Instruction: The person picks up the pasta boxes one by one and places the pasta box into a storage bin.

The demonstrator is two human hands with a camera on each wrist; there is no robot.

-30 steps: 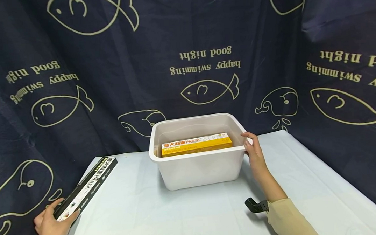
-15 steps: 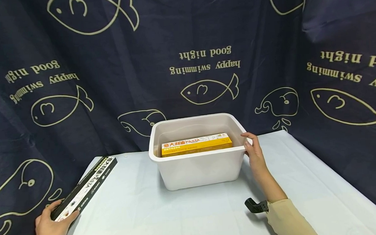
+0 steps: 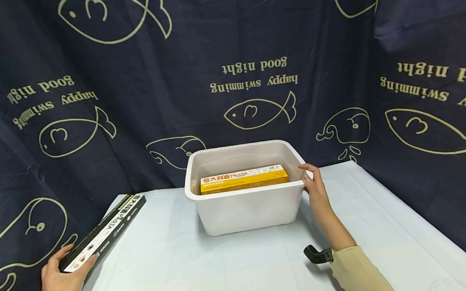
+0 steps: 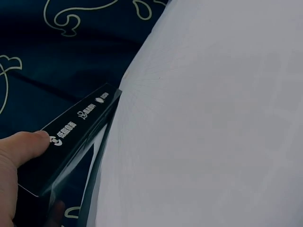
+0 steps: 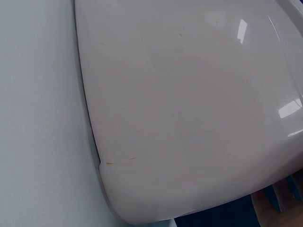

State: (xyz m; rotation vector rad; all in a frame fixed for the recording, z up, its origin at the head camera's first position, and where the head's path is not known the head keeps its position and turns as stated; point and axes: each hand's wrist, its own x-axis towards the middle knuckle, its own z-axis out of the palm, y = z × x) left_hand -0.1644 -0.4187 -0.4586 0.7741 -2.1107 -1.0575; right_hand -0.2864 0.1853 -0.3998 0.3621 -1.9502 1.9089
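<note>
At the table's left edge in the head view lies a long black-and-white pasta box [image 3: 108,231]. My left hand [image 3: 64,276] grips its near end, thumb on the right side and fingers on the left. Up close in the left wrist view, the thumb presses on the box's dark side [image 4: 71,137]. My right hand [image 3: 316,189] holds the right rim of a white plastic bin [image 3: 251,212], fingers over the edge. Inside the bin sits a yellow-and-white pasta box [image 3: 244,179]. The bin's outer wall [image 5: 180,109] fills most of the right wrist view.
A pale blue-white cloth covers the table [image 3: 176,269]. Dark blue curtains [image 3: 198,56] with fish drawings hang behind it and along both sides. A black wrist mount [image 3: 317,254] sticks out from the right sleeve.
The near end of the black pasta box has shifted slightly left and tilted a little under my left hand. My right hand and the bin have stayed still.
</note>
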